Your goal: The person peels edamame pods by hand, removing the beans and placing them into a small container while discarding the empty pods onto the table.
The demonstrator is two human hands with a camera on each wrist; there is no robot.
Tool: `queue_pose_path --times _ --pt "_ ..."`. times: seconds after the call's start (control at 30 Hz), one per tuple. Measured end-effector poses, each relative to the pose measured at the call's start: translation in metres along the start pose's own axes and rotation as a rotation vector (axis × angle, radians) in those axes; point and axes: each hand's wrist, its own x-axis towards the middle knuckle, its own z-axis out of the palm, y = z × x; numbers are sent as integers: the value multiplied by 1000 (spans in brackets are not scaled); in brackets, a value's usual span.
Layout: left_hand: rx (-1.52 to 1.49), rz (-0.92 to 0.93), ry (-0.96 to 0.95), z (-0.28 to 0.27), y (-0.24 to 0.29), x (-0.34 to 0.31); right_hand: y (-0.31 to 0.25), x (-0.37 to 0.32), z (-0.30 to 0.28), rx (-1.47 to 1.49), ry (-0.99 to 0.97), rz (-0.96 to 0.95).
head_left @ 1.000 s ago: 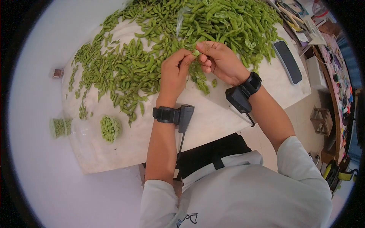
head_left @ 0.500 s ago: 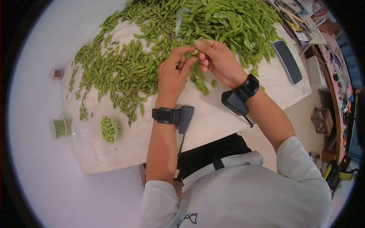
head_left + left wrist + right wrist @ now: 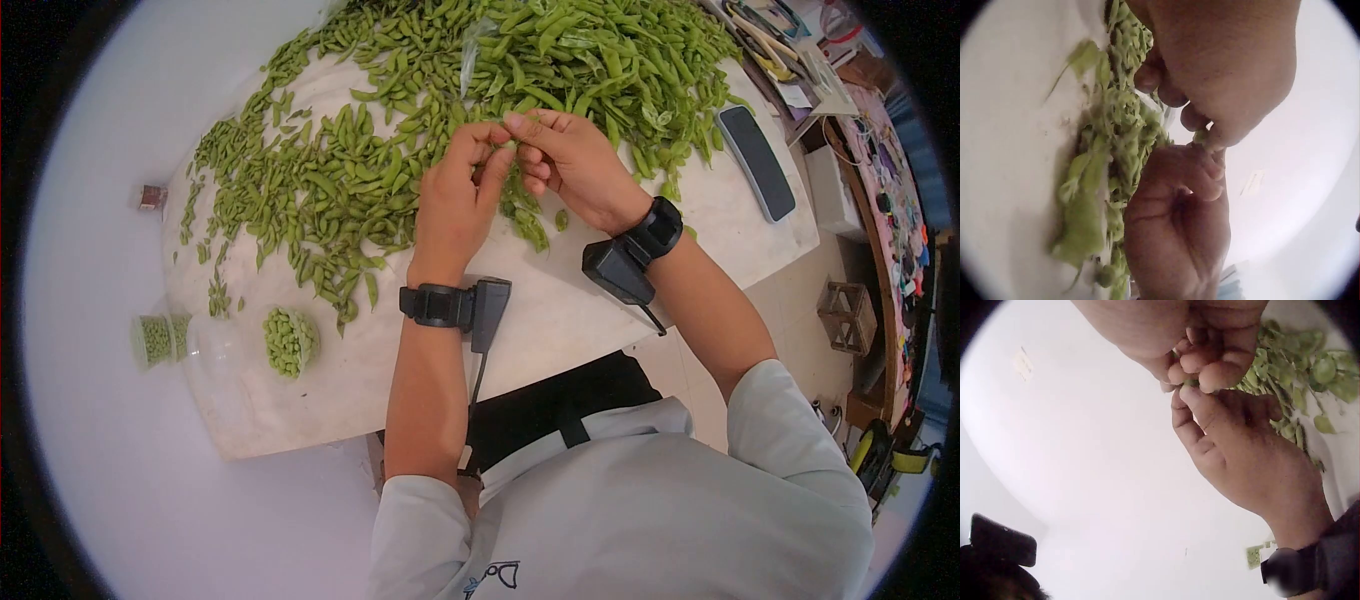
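Observation:
Over the front of a heap of green soybean pods (image 3: 350, 170), both hands meet fingertip to fingertip. Between them is a small green soybean pod (image 3: 1191, 382), mostly covered by the fingers; a pale bit of the pod (image 3: 511, 146) shows in the head view. My left hand (image 3: 453, 205) pinches it with thumb and forefinger. From the other side my right hand (image 3: 590, 175) grips it, with its remaining fingers curled in. Beneath the hands, a few pods (image 3: 525, 215) lie on the pale tabletop (image 3: 560, 300).
A clear cup of shelled beans (image 3: 290, 342) stands at the left front, with a clear jar of beans (image 3: 155, 338) farther left. The phone (image 3: 755, 162) lies on the right. A clear plastic bag piece (image 3: 470, 65) sticks up among the pods. Beyond stands a cluttered side table (image 3: 890, 230).
The left thumb has opened away from the forefinger and come back in to the pod. The right wrist has shifted slightly left. Both hands stay together at the same spot.

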Motion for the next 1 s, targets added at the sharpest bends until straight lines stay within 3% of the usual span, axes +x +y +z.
queue_pose_path --times 0.27,0.47,0.57,0.67,0.87,1.0 --pt "-96 96 64 2 -15 0 2 -1 2 -86 -46 11" --pt "15 20 70 -2 -6 1 4 -4 8 -114 -65 22" --pt "-179 71 188 5 -22 5 5 -4 7 -130 -62 19" --pt "-302 -82 188 5 -10 3 3 -5 10 -136 -43 24" --pt "-301 -143 137 7 -17 3 2 -6 12 -112 -9 -42" --pt "-642 -272 129 12 -21 3 0 -7 10 -86 16 -102"
